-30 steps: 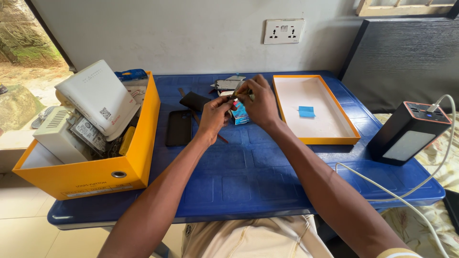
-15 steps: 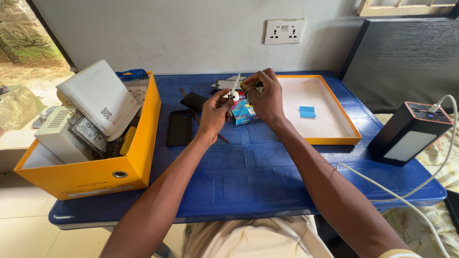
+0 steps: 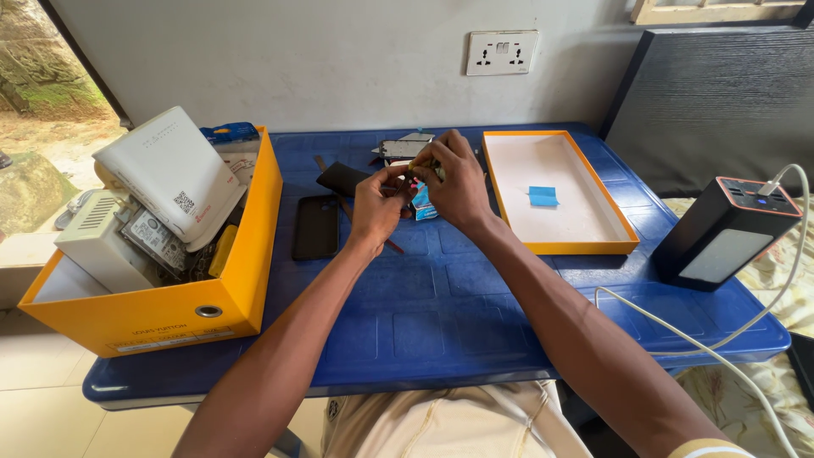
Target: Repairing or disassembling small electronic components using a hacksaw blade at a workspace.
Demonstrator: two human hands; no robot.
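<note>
My left hand (image 3: 379, 205) and my right hand (image 3: 455, 181) meet over the middle of the blue table (image 3: 441, 314). Their fingertips pinch a small object between them; it is too hidden to name. Just below the right hand sits a small blue and white packet (image 3: 423, 203). A black phone (image 3: 316, 226) lies flat to the left of my left hand. A dark pouch (image 3: 342, 178) and a small device with a screen (image 3: 400, 149) lie behind the hands.
A yellow box (image 3: 246, 254) full of white devices stands at the left. An orange-rimmed shallow tray (image 3: 566, 246) with a blue note (image 3: 543, 196) lies at the right. A black power bank (image 3: 725, 231) with a white cable (image 3: 678, 335) sits at the right edge.
The thin light strip held up between the hands half a second ago is no longer visible. Both hands have stayed close together over the same spot.
</note>
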